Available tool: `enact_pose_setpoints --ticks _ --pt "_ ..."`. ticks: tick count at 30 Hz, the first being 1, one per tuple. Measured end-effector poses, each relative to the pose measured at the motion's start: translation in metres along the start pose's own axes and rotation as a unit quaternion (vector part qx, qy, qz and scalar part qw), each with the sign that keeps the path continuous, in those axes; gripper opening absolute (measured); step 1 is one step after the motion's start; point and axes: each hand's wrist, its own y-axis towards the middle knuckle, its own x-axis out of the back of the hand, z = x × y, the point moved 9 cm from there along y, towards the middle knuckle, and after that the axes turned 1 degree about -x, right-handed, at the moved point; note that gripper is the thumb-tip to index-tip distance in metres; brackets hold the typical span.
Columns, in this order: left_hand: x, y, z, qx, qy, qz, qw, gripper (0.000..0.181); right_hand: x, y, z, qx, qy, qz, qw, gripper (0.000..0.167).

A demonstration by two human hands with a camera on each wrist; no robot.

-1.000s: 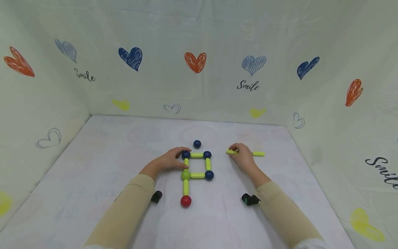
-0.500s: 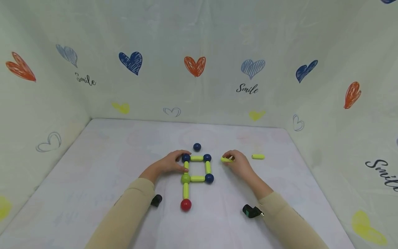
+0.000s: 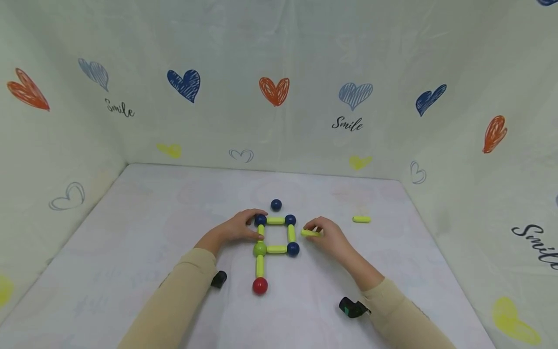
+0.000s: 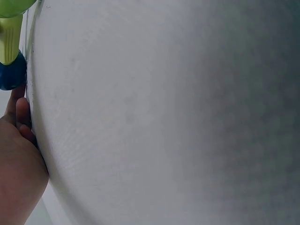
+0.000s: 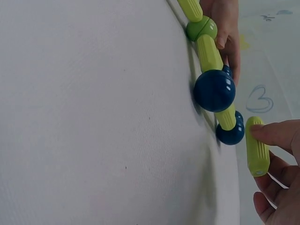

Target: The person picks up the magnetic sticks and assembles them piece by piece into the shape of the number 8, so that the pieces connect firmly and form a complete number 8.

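Observation:
A magnetic ball-and-stick figure lies on the white table: several yellow-green rods form a square with dark blue balls [image 3: 293, 249] at three corners and a green ball [image 3: 259, 249] at the fourth. From the green ball one rod runs down to a red ball [image 3: 260, 286]. My left hand [image 3: 235, 227] grips the square's left side, fingers over the far-left blue ball and thumb by the left rod. To the right of the square, my right hand [image 3: 330, 238] pinches a loose yellow-green rod [image 5: 257, 147] between thumb and fingers, apart from the figure.
A single dark blue ball [image 3: 276, 205] lies behind the square. Another yellow-green rod [image 3: 361, 219] rests farther right. Black wrist cameras, the left [image 3: 219, 279] and the right [image 3: 352, 307], hang beside the forearms. Cloth walls with printed hearts enclose the table's back and sides.
My right hand has picked up the rod and brought it left and nearer me, toward the square's right side. The left hand stays at the figure's left side.

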Motion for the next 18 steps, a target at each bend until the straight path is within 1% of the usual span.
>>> enact_pose_setpoints --ticks 4,9,18 --pt "0.000 0.001 0.000 0.001 0.003 0.001 1.0000 0.071 -0.005 -0.005 0.004 -0.001 0.004 0.011 0.9999 0.022" --pt "-0.001 0.000 -0.001 0.002 0.002 0.004 1.0000 0.071 -0.009 -0.013 0.012 0.008 0.015 0.022 0.9996 0.023" --pt "0.001 -0.002 -0.004 -0.005 0.000 0.007 1.0000 0.071 -0.023 -0.028 0.030 0.048 0.025 0.062 0.9966 0.022"
